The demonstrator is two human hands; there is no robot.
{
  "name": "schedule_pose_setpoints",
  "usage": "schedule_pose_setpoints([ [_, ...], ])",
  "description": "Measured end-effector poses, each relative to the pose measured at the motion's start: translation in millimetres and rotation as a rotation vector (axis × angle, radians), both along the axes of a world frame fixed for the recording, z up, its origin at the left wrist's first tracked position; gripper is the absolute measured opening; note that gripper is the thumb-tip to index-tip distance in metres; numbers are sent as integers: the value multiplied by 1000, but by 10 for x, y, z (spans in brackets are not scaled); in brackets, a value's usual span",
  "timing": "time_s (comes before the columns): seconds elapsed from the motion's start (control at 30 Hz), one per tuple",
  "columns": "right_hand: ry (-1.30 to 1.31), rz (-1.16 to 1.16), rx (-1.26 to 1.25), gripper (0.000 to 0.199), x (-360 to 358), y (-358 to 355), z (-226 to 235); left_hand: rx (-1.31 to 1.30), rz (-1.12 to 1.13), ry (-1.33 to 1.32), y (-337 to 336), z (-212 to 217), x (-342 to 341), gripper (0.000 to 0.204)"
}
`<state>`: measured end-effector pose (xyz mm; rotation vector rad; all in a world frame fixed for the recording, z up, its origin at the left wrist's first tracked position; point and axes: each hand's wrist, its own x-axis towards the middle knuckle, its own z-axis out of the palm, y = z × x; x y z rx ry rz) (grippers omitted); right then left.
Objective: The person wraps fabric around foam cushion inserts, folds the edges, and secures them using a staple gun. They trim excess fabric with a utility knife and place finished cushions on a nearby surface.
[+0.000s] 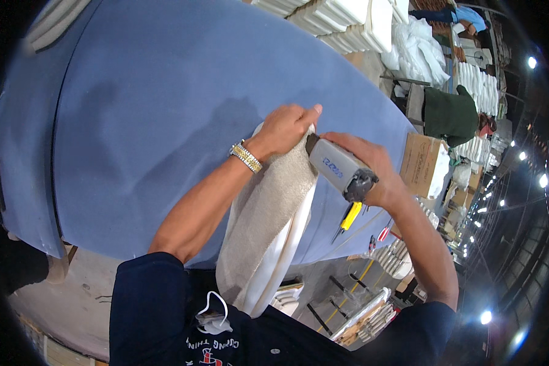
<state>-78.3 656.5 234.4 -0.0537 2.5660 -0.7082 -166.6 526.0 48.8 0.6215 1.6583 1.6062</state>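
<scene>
A seat-like piece covered in beige woven fabric [268, 198], with a white underside, stands tilted between my body and the blue padded table [140, 91]. My left hand [283, 129], a gold and silver watch on its wrist, is closed over the far end of the piece, pinching the fabric edge. In my right hand [375, 165] is a grey staple gun [340, 166] with black tape at its back end. Its nose meets the fabric edge close beside my left fingers; the exact contact point is hidden.
A yellow-handled pointed tool [351, 215] and red-handled pliers [383, 233] lie at the table's right side. Beyond stand a cardboard box [419, 160] and stacked white cushions [360, 27]. A person in dark green [450, 116] and another in light blue [470, 17] are farther off.
</scene>
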Motion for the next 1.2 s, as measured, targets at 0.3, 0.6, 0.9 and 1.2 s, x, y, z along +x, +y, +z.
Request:
schedule_pose_setpoints([
  [0.3,-85,-28,12,73,-321,-265,111,103,21,-63,-196,61,-159,69],
  [0.6,-25,-7,131,71,-193,-272,119,103,-39,-54,-117,-116,-115,70],
  [0.9,263,-766,74,60,1599,34,-803,-386,88,48,-541,259,-148,76],
  [1.2,427,-922,-315,51,2754,126,-2196,-521,366,389,-1598,1896,370,59],
])
